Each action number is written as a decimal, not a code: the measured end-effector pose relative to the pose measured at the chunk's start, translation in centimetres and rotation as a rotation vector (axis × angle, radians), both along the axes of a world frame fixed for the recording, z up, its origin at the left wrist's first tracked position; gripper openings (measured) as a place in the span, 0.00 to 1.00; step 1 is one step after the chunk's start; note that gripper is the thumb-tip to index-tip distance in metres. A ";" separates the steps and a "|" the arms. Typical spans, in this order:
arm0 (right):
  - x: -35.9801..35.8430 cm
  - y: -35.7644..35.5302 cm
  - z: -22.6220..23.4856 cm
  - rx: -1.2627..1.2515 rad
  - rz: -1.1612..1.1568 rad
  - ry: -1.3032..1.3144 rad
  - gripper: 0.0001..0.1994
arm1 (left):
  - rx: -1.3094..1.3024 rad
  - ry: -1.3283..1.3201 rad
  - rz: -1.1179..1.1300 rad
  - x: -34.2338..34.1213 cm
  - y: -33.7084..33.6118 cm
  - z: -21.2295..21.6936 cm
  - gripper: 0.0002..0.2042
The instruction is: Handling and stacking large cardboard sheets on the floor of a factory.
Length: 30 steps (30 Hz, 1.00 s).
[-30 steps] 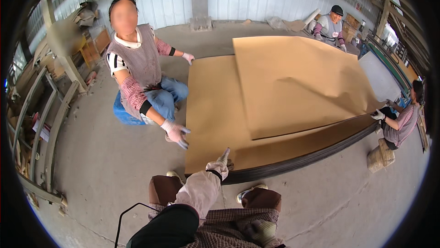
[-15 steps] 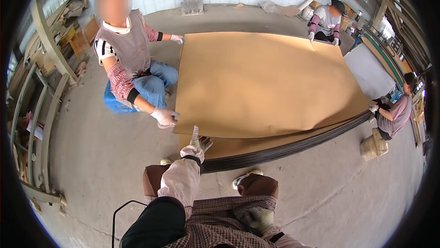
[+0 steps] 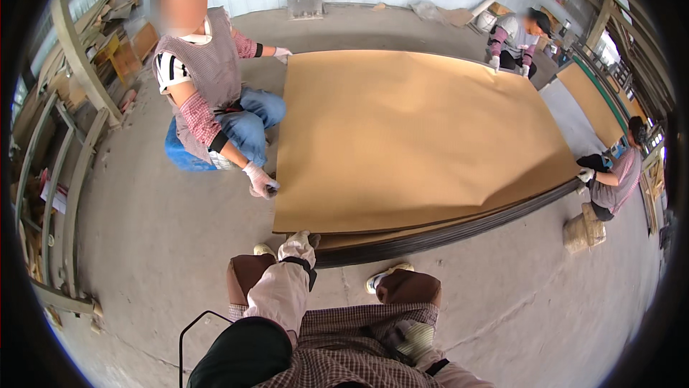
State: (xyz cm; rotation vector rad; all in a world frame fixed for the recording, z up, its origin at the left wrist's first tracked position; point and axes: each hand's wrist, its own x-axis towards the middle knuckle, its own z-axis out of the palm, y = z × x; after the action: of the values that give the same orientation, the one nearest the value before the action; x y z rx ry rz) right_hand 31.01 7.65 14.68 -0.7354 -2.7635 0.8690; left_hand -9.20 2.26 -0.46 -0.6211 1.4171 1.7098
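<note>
A large tan sheet (image 3: 423,137) lies on top of a stack of sheets with dark edges (image 3: 402,246). Its near edge sits a little above the layers below. My left hand (image 3: 297,245), in a pale work glove, is closed on that near edge close to the left corner; part of the fingers is hidden at the sheet. Against the checked apron (image 3: 337,348) on my lap rests my right hand (image 3: 413,339), gloved, with its fingers curled and nothing visible in them.
Co-workers surround the stack: one person (image 3: 208,94) at the left side, another (image 3: 518,40) at the far right, a third (image 3: 619,180) at the right end. A wrapped bundle (image 3: 585,230) stands near the third. Metal racks (image 3: 54,194) line the left.
My left hand has gone from spread fingers over the corner to closing on the sheet's edge. That near edge has come toward me. The left person's near hand has moved off the corner.
</note>
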 end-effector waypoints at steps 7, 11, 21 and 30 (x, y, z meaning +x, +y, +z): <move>0.9 0.0 0.1 0.036 0.046 -0.169 0.13 | 0.112 -0.013 -0.032 4.7 -0.7 0.7 0.08; 1.9 -0.4 0.3 -0.011 0.012 -0.163 0.13 | 0.052 0.161 -0.338 5.2 -1.8 -2.3 0.14; 3.3 -0.9 -0.1 -0.140 -0.007 -0.114 0.13 | -0.292 0.454 -0.573 5.4 -4.2 -1.2 0.24; 3.9 -1.8 0.1 -0.074 -0.094 -0.064 0.14 | -0.317 0.612 -0.557 5.4 -4.3 0.3 0.27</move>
State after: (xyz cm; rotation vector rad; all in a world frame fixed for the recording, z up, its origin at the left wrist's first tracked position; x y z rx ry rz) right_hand 34.87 5.89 14.80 -0.9134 -2.7388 0.9492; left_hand -3.82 -1.99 -0.17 0.1746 2.0714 1.2716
